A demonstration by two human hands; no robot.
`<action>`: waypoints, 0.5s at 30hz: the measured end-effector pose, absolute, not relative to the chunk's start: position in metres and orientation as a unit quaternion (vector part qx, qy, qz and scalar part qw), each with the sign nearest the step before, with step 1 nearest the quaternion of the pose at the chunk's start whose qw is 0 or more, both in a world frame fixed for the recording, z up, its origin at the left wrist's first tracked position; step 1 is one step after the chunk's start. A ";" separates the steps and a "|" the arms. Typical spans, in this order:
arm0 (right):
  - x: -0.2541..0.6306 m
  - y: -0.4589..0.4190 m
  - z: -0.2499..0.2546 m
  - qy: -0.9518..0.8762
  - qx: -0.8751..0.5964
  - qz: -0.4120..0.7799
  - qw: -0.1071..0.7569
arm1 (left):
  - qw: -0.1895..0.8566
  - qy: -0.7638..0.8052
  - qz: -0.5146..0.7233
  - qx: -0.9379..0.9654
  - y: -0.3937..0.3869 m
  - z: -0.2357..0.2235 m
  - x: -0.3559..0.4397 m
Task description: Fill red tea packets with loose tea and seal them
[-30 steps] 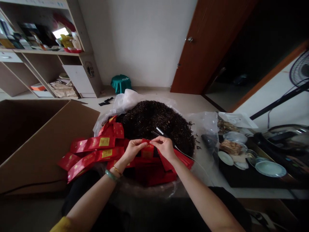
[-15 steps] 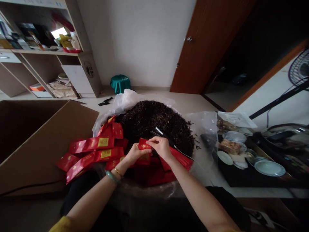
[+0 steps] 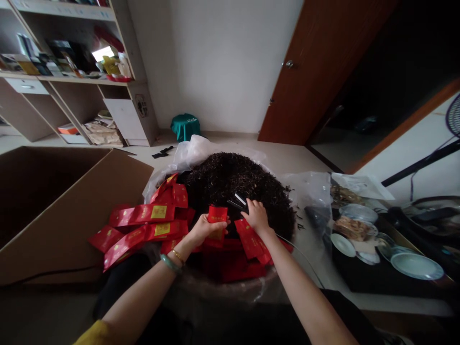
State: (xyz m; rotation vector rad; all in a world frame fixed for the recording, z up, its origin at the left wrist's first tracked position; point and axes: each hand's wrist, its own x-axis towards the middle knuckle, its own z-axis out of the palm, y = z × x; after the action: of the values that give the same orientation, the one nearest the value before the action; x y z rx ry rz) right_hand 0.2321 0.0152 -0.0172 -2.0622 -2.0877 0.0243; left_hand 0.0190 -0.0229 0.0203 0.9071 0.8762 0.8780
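My left hand [image 3: 204, 229] pinches a small red packet [image 3: 217, 214] with gold lettering, held upright over the other packets. My right hand [image 3: 257, 216] is closed round the rear of a black clamp-like tool [image 3: 240, 200] with a white strip along its top; a thin pale cord runs from under the wrist to the lower right. The tool lies against a heap of dark dried leaves [image 3: 230, 172] that look like tea. Several red packets [image 3: 145, 213] are piled left of my left hand. More red packets [image 3: 249, 242] lie fanned below my right hand.
Clear plastic sheeting [image 3: 196, 148] lines the container of leaves. A large open cardboard box [image 3: 118, 191] stands at the left. On the right, a dark tray [image 3: 362, 275] holds pale dishes and a clear tub. A brown door [image 3: 283, 115] and a shelf unit [image 3: 140, 115] stand behind.
My right hand has left the red packet and moved right and slightly up onto the black tool. My left hand keeps hold of the packet. The view has shifted slightly.
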 end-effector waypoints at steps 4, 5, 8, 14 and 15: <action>0.236 0.020 -0.016 -0.709 -0.686 0.035 0.161 | 0.710 0.401 0.398 0.419 -0.023 0.024 0.018; 0.239 0.021 -0.012 -0.705 -0.681 0.054 0.189 | 0.709 0.401 0.398 0.422 -0.023 0.025 0.018; 0.250 0.020 0.011 -0.708 -0.631 0.139 0.284 | 0.706 0.399 0.399 0.428 -0.022 0.027 0.016; 0.244 -0.008 0.074 -0.788 -0.450 0.317 0.275 | 0.687 0.405 0.396 0.455 -0.023 0.027 0.016; 0.239 -0.014 0.079 -0.796 -0.449 0.306 0.266 | 0.681 0.405 0.393 0.467 -0.024 0.026 0.016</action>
State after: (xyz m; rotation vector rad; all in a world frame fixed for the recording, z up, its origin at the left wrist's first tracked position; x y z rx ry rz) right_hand 0.2387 -0.0140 0.0795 -1.2115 -2.1510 0.8275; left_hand 0.0164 -0.0240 0.0260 1.0488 0.9083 0.8815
